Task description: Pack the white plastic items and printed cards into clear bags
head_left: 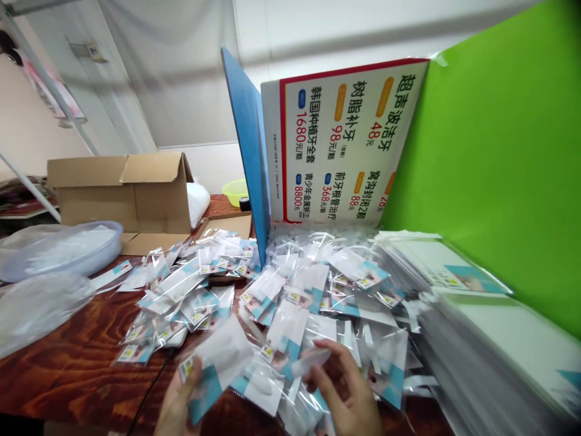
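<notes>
My left hand (178, 404) at the bottom edge grips a clear plastic packet (216, 363) holding a white and teal card, tilted up off the table. My right hand (345, 389) is beside it, fingers curled and pinching the edge of another clear packet (305, 362). Both hands hover over a loose heap of similar small packets (290, 290) spread across the dark wooden table (77, 363).
A tall stack of flat white and teal cards (472, 321) lies on the right against a green board (499, 151). A printed price board (340, 139) and a blue panel (247, 139) stand behind. At left are an open cardboard box (131, 191), a clear basin (54, 248) and plastic bags (31, 303).
</notes>
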### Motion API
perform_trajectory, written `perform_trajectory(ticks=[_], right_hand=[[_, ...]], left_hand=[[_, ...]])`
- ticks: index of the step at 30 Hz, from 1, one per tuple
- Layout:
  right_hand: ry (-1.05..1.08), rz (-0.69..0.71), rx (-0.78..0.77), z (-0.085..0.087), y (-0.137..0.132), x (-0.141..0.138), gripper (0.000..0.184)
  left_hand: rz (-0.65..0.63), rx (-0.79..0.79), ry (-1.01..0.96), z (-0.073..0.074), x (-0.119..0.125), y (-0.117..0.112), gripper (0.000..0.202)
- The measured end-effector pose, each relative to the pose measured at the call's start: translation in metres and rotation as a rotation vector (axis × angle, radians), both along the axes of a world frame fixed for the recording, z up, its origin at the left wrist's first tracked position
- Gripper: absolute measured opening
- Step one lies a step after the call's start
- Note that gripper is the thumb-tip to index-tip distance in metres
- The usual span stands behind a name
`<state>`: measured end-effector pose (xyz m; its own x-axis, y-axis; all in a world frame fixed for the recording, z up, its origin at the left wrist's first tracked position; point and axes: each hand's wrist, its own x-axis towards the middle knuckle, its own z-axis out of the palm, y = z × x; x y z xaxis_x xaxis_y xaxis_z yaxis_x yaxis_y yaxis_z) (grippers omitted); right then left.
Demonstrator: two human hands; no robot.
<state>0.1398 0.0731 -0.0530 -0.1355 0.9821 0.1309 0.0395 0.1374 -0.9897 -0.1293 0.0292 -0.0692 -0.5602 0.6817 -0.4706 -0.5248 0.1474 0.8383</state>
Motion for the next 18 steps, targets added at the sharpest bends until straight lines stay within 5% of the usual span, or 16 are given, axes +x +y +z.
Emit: perform_trajectory(ticks=[2, 6, 11, 18], right_hand=[[0.179, -0.105, -0.085, 0.015, 0.016, 0.004, 0.036], [0.243, -0.054, -0.123, 0.031, 0.030, 0.020, 0.041], [0.237, 0.074, -0.199, 0.019, 0.028, 0.047, 0.039], [0.205, 0.140, -0.170, 0.008, 0.034, 0.069, 0.031]], left_hand=[[-0.087, -0.016, 0.004, -0.009, 0.022, 0.006, 0.087], [-0.261, 0.052, 0.107, -0.020, 0.064, 0.019, 0.077], [-0.361, 0.059, 0.095, -0.015, 0.093, 0.029, 0.075], [-0.381, 0.110, 0.189, -0.017, 0.097, 0.031, 0.077]])
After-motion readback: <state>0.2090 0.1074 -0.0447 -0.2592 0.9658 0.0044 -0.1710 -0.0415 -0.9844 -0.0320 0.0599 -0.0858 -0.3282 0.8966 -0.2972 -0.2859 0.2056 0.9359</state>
